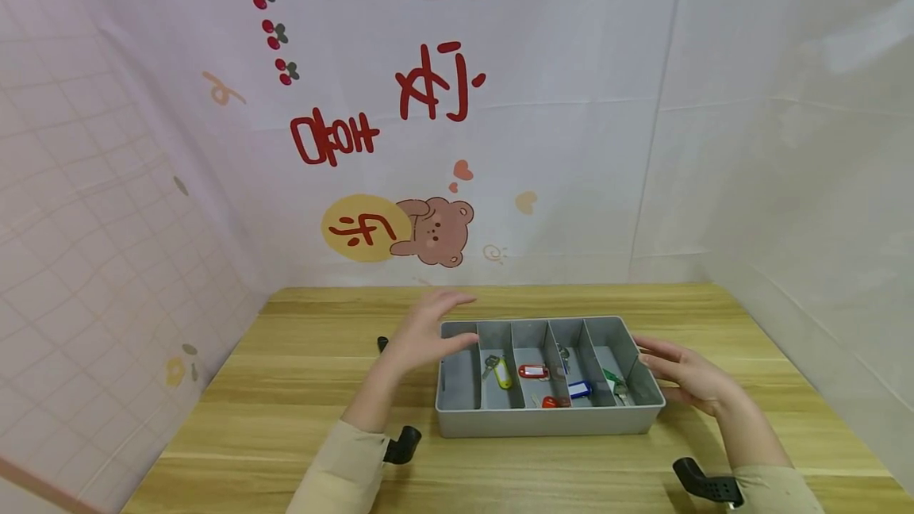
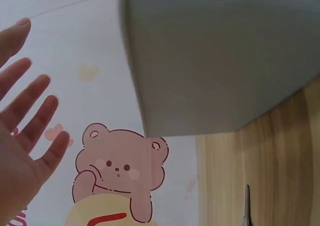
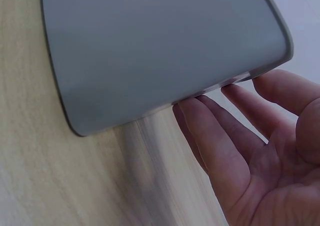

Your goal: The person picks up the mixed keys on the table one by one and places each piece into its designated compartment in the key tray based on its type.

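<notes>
A grey divided tray (image 1: pixel 543 423) rests on the table, its compartments side by side. Keys with coloured tags lie in it: a yellow tag (image 1: pixel 503 373), a red tag (image 1: pixel 532 371), a second red tag (image 1: pixel 550 402) nearer the front, a blue tag (image 1: pixel 580 389) and a green tag (image 1: pixel 612 377). My left hand (image 1: pixel 424 331) is raised over the tray's left end, fingers and thumb spread, holding nothing. At the opposite end, my right hand (image 1: pixel 689 377) touches the tray's outer wall with extended fingers, thumb by the rim; the right wrist view shows its fingertips (image 3: pixel 190 108) along the edge.
The wooden table (image 1: pixel 300 395) meets a white printed cloth (image 1: pixel 571 181) at the back, and cloth hangs at both sides. A small black object (image 1: pixel 382 343) lies behind my left forearm. Black wrist mounts (image 1: pixel 403 445) stick out beside both sleeves.
</notes>
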`<move>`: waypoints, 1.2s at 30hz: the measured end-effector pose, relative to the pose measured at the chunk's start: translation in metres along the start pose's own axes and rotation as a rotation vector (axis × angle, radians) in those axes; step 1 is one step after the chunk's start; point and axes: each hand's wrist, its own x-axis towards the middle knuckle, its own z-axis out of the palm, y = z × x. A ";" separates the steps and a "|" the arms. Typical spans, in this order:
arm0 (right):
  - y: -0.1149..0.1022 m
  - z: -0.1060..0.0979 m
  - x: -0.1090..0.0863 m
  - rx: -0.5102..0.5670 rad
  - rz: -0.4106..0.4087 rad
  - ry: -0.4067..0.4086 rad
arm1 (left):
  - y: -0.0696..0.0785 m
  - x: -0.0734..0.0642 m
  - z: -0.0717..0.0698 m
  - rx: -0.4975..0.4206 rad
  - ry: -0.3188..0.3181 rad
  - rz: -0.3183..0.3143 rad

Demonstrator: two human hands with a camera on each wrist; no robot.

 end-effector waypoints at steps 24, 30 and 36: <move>-0.001 0.001 -0.001 0.009 -0.009 -0.005 | -0.046 -0.030 -0.011 0.375 0.070 0.067; -0.002 0.001 -0.001 0.010 -0.007 -0.007 | -0.058 -0.039 -0.016 0.368 0.024 0.026; -0.001 0.000 -0.001 0.015 0.002 -0.003 | -0.069 -0.048 -0.021 0.316 -0.018 -0.043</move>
